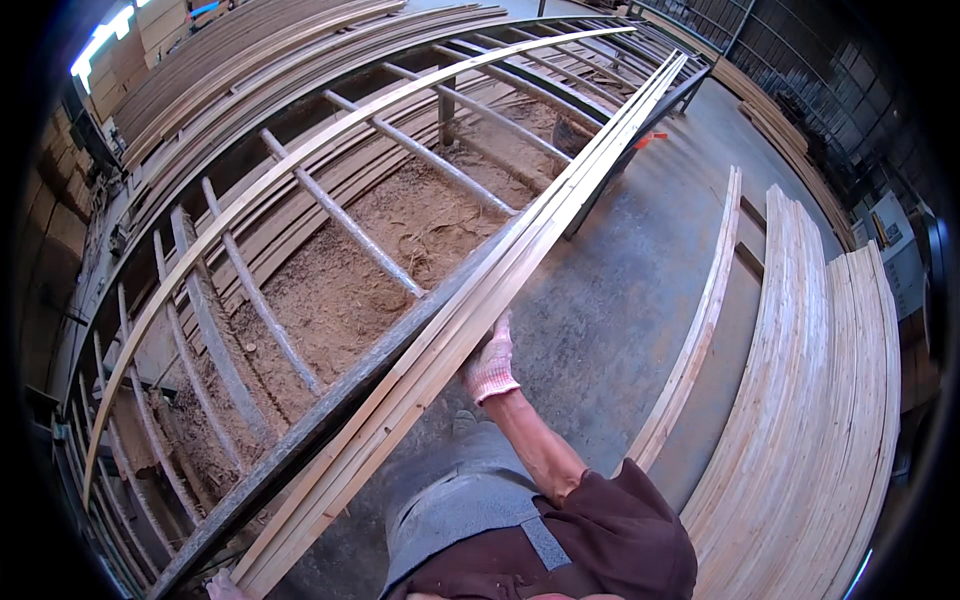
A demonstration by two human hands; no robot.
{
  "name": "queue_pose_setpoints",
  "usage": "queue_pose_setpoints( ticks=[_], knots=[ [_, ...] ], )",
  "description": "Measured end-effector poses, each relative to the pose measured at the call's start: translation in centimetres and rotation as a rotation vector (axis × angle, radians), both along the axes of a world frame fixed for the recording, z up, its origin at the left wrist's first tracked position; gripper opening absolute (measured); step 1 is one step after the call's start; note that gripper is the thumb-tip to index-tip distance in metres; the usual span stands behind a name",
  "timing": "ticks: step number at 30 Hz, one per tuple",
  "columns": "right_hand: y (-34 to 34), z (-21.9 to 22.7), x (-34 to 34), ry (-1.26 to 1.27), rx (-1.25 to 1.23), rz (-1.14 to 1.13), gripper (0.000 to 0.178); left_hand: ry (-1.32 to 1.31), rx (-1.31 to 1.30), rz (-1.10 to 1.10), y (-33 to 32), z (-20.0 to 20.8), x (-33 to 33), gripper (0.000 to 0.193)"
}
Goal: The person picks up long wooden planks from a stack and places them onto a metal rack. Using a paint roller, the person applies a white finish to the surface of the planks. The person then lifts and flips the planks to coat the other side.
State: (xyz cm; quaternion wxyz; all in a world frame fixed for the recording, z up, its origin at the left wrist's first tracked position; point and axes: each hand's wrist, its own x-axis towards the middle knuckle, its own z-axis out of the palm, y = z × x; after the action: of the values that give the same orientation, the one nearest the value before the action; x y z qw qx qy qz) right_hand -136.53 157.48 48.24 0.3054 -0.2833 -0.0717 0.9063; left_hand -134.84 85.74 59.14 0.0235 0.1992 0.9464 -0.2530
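Observation:
A bundle of long, pale wooden strips [430,370] lies along the near rail of a metal roller frame [340,405], running from the lower left to the far right. My right hand [492,365], in a pink-and-white knitted glove, grips the bundle's near side around its middle; the strips hide most of its fingers. At the bottom edge, my left hand [222,586] is partly cut off. Its visible part wraps the near end of the strips. One separate thin strip [290,160] rests across the rollers on the far side, looking bowed through the lens.
Sawdust [400,215] heaps beneath the rollers. Long boards [230,75] are stacked beyond the frame. Right of me stand tall stacks of planks [780,400], with a single narrow plank [700,330] beside them. Grey concrete floor [640,250] lies between the frame and those planks.

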Motion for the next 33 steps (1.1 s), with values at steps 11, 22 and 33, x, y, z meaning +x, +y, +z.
queue_pose_setpoints(
  ticks=[11,22,33],
  knots=[
    [-3.9,0.2,-10.6,-0.048,0.067,-0.081,0.076,-0.069,0.139,0.082,-2.5,0.9,-13.3,0.029],
    [-4.4,-0.4,-15.9,-0.179,0.047,-0.123,0.075,-0.081,0.32,0.134,-1.5,1.0,-22.1,0.045],
    [-1.9,3.9,-13.1,-0.556,0.486,0.938,0.061,-0.299,0.056,0.048,1.8,4.3,-25.2,0.051]
  ],
)
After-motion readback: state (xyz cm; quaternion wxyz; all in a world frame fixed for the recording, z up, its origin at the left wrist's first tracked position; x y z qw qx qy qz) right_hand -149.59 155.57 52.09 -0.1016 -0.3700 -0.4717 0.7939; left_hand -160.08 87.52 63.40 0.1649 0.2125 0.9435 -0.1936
